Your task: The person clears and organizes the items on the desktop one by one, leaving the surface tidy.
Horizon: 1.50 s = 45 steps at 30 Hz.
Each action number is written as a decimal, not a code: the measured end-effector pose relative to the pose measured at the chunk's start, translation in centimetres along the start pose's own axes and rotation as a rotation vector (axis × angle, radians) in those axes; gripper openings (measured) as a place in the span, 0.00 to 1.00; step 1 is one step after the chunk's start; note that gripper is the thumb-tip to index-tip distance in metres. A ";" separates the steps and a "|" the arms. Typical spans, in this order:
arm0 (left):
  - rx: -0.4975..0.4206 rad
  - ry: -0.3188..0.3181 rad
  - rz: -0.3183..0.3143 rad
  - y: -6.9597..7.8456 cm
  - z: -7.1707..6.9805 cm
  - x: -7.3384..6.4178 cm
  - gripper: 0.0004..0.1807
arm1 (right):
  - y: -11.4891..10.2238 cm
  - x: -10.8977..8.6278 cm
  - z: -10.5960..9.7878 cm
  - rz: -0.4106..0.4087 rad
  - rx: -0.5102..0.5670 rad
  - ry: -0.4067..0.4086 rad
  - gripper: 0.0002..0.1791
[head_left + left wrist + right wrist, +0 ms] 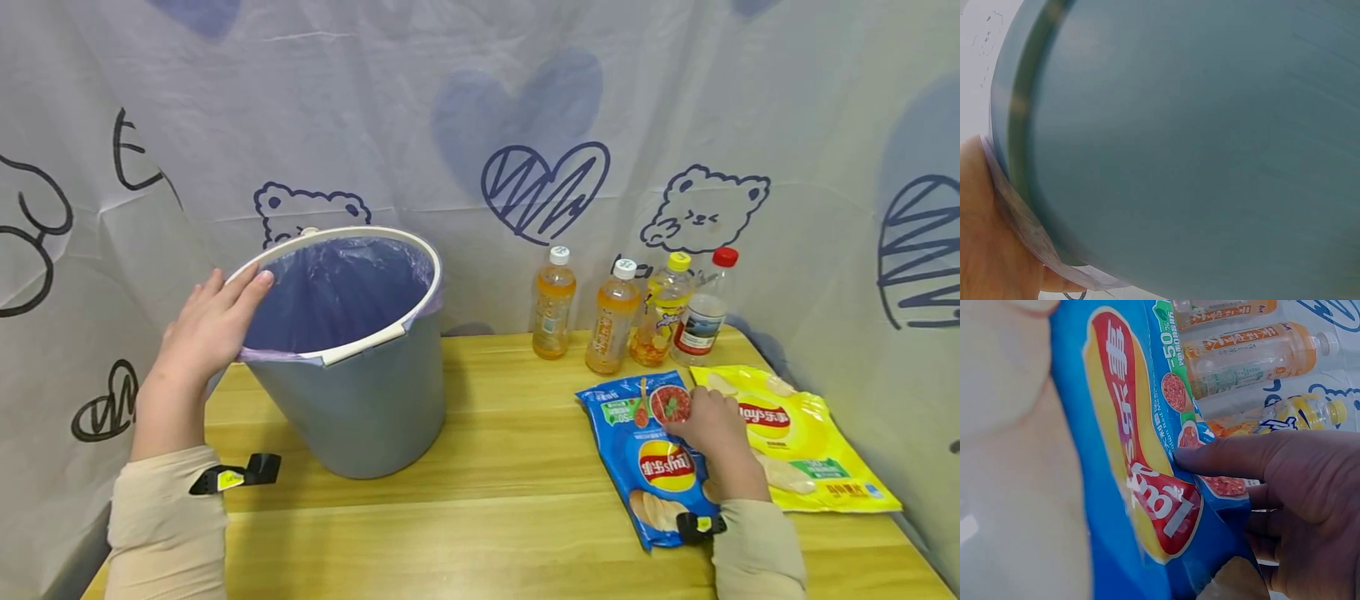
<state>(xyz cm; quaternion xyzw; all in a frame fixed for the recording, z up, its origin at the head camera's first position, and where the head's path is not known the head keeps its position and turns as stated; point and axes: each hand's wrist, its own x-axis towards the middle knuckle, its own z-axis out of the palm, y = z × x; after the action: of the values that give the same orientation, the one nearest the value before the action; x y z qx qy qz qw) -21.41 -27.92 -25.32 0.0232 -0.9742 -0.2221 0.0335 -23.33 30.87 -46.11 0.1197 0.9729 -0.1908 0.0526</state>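
Right grip (712, 427): nearly closed, pinching blue crisp packet (641, 454) by its edge; yellow packet (813, 454) just beside. Left grip (213, 321): part-closed, holding bin (375, 400) at top. Possible fault: slick film slipping, through shallow pinch.

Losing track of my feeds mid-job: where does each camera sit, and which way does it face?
Head: worn on the head, facing forward and down at the bin, blue chip bag and bottles; left hand and right hand show.
Left wrist: on that wrist, facing the bin's side closely; part of the left hand shows.
Right wrist: on that wrist, facing the blue chip bag; the right hand shows.
Head and right wrist share the blue chip bag and bottles.
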 end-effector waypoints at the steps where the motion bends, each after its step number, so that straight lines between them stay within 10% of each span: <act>1: 0.000 0.000 -0.001 0.0 0.0 0.0 0.43 | -0.1 0.0 0.0 -0.003 0.002 0.007 0.44; 45: -0.004 0.013 0.001 0.0 0.1 0.0 0.43 | -4.9 -4.5 -4.2 -0.360 0.089 0.557 0.11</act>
<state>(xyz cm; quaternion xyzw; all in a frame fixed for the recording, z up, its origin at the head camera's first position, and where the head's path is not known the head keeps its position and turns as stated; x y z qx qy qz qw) -21.46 -27.88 -25.39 0.0242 -0.9735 -0.2237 0.0398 -20.46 27.08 -39.77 -0.0044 0.9461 -0.1994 -0.2553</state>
